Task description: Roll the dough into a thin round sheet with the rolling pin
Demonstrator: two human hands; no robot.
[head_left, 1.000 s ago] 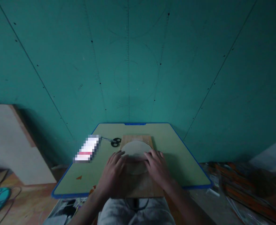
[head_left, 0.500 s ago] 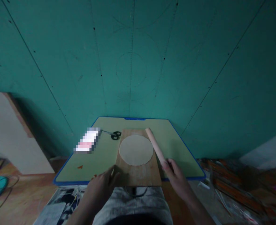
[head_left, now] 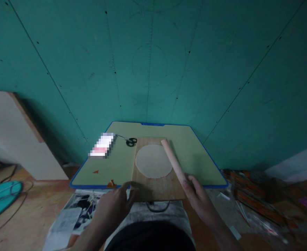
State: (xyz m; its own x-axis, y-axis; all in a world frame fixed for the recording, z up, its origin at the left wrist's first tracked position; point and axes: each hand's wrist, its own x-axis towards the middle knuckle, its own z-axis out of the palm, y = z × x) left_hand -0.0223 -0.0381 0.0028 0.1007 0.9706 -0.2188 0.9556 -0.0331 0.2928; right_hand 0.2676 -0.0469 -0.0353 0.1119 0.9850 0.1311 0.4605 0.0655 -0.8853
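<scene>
Beige wooden rolling pin (head_left: 174,161) clamped in my right grip (head_left: 197,194), I can't tell whether my left grip (head_left: 116,203) holds the rectangular brown wooden board (head_left: 160,190).

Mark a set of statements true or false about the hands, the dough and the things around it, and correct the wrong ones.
1. The right hand holds the rolling pin. True.
2. The dough is rolled up into a ball. False: it lies flat, in a roughly round sheet.
3. The wooden board is under the dough. True.
4. The left hand is holding the scissors. False: it is at the board's near left corner, and the scissors lie apart on the table.
</scene>
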